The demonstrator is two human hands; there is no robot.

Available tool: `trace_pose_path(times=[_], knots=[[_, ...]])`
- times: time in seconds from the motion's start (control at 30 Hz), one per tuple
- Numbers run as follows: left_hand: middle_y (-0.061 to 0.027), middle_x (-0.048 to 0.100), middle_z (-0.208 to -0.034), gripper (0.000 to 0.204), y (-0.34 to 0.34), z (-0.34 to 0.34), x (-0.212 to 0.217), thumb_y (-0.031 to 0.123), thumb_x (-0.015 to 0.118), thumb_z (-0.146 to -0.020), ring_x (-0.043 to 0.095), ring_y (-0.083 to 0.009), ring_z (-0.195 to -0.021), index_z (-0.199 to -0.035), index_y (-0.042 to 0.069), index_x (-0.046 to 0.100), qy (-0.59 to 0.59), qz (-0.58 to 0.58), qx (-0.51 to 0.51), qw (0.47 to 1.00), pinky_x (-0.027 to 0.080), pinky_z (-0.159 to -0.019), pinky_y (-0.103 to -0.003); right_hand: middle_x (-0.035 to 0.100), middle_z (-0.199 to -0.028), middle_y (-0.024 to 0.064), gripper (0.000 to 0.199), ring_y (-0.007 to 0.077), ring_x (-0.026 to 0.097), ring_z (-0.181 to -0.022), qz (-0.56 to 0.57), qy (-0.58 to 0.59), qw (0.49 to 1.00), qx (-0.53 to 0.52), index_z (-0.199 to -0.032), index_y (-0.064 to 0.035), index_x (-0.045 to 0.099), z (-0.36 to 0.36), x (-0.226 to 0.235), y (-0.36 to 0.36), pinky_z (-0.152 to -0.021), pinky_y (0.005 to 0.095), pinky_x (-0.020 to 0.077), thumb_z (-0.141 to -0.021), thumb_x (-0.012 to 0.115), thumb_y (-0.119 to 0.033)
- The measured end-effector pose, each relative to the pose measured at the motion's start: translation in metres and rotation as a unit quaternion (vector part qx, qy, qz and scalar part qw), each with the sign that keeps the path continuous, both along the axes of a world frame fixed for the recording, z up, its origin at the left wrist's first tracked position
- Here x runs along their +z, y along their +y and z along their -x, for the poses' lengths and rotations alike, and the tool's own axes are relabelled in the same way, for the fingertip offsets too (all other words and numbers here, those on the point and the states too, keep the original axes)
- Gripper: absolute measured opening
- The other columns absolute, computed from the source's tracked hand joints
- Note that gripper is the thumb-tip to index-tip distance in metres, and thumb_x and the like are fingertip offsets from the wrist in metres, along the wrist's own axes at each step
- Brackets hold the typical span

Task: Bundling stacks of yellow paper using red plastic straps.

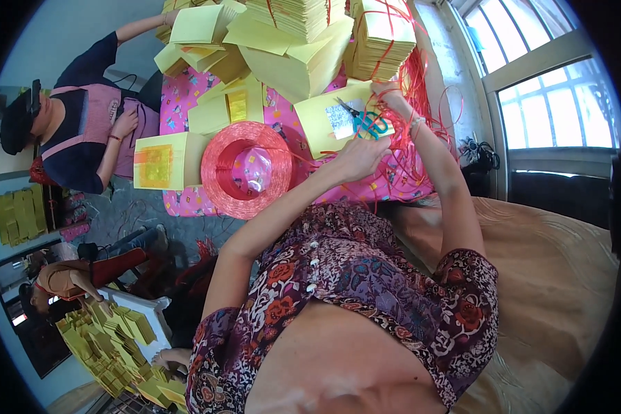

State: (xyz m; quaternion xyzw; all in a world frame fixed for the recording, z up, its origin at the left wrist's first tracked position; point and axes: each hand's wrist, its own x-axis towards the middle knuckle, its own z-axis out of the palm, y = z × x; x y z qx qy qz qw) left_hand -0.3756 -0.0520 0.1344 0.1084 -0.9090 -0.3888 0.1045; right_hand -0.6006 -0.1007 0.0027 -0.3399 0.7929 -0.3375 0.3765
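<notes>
Near the right side of the table, my left hand (361, 159) is closed, its fingertips together at the red plastic string (421, 162). My right hand (393, 101) is also closed, farther off and slightly to the right, with red strands running by its fingers. Between the two hands, scissors with teal handles (370, 125) lie over a yellow paper stack (312, 123) that has a silver square on top. A big roll of red plastic string (217, 172) lies left of my left forearm, and a strand stretches from it toward my hands.
Tall yellow paper stacks (290, 65) crowd the table's far side; one bundle (379, 48) is tied with red string. A pink patterned cloth (179, 200) covers the table. A co-worker in a pink apron (103, 110) sits left. Another person handles yellow paper (110, 345) lower left.
</notes>
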Motion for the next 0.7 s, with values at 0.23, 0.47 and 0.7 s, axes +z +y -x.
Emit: trace_pose_path(times=[0.23, 0.47, 0.7], knots=[[-0.021, 0.054, -0.069, 0.019, 0.014, -0.011, 0.007, 0.022, 0.045, -0.091, 0.055, -0.04, -0.068, -0.088, 0.003, 0.043, -0.039, -0.1, -0.043, 0.993, 0.041, -0.06, -0.046, 0.063, -0.105, 0.0157, 0.039, 0.0287, 0.061, -0.098, -0.313, 0.363, 0.866, 0.14, -0.098, -0.0059, 0.065, 0.05, 0.06, 0.066, -0.082, 0.0397, 0.05, -0.075, 0.063, -0.037], [0.0, 0.043, -0.068, 0.025, 0.004, -0.05, 0.03, 0.025, 0.04, -0.095, 0.044, -0.011, -0.062, -0.083, 0.004, 0.047, -0.086, -0.368, -0.165, 0.911, 0.037, -0.058, -0.027, 0.064, -0.096, 0.0145, 0.034, 0.0295, 0.063, -0.086, -0.114, 0.36, 0.902, 0.208, -0.094, -0.0014, 0.063, 0.01, 0.17, 0.09, -0.075, 0.0383, 0.0485, -0.084, 0.057, -0.033], [0.0057, 0.04, -0.064, 0.026, -0.041, -0.084, 0.055, 0.032, 0.042, -0.095, 0.032, -0.0028, -0.051, -0.083, 0.01, 0.049, -0.114, -0.513, -0.048, 0.849, 0.025, -0.043, -0.018, 0.061, -0.075, 0.0203, 0.037, 0.0334, 0.06, -0.07, 0.131, -0.002, 0.896, 0.425, -0.092, -0.0019, 0.062, -0.124, 0.207, 0.085, -0.066, 0.0388, 0.0467, -0.092, 0.043, -0.034]])
